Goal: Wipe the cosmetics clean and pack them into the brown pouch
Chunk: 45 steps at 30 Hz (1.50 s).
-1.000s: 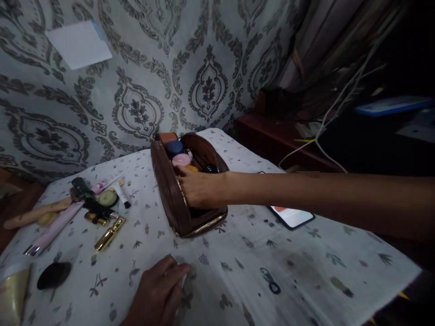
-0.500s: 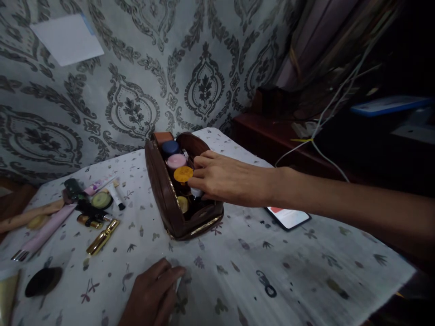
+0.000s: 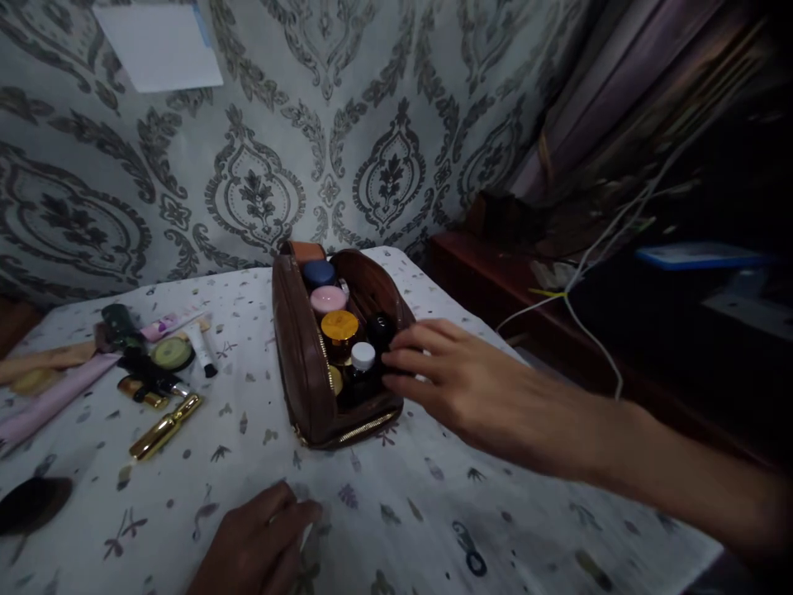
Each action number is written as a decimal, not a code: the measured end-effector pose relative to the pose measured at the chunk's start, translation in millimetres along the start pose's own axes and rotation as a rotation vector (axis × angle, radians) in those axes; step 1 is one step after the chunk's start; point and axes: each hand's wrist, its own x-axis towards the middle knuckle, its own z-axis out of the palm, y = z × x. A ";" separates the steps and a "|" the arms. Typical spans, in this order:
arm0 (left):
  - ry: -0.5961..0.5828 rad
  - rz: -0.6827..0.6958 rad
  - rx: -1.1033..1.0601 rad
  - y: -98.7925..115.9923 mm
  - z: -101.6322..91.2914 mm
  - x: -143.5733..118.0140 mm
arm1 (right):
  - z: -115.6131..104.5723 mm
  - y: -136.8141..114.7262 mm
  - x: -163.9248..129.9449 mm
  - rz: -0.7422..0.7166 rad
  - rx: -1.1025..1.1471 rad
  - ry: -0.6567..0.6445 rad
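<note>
Right hand point(image 3: 477, 388) open, fingertips touching the right wall of the brown cosmetic pouch point(image 3: 306, 372), unzipped on the tablecloth point(image 3: 496, 512), jars upright inside. Left hand point(image 3: 254, 549) flat, empty, near the pouch's front. Gold tube point(image 3: 164, 427) left of the pouch.

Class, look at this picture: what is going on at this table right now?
A person's right hand reaches to the open brown pouch, fingers at its right side beside the small jars and bottles packed inside. The left hand rests flat on the patterned tablecloth. More cosmetics, including a gold tube, lie scattered to the left of the pouch.
</note>
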 end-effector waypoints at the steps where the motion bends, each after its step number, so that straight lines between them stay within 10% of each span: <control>1: 0.004 0.000 0.013 0.6 -0.3 0.3 | 1.7 -5.5 -6.0 0.013 -0.003 -0.014; 24: -0.079 -0.124 -0.091 3.8 -4.1 -7.3 | 9.5 -19.8 -7.7 0.087 -0.066 -0.076; 31: -0.133 -0.184 -0.108 7.9 -7.1 -6.4 | 19.2 -27.0 -4.2 0.087 -0.113 0.184; 37: -0.109 -0.270 -0.123 -1.3 -19.0 -6.7 | 43.6 -84.4 16.9 0.077 0.220 0.492; 45: 0.027 -0.561 0.075 -39.6 -69.0 -19.9 | 104.9 -132.9 82.0 0.303 0.935 0.330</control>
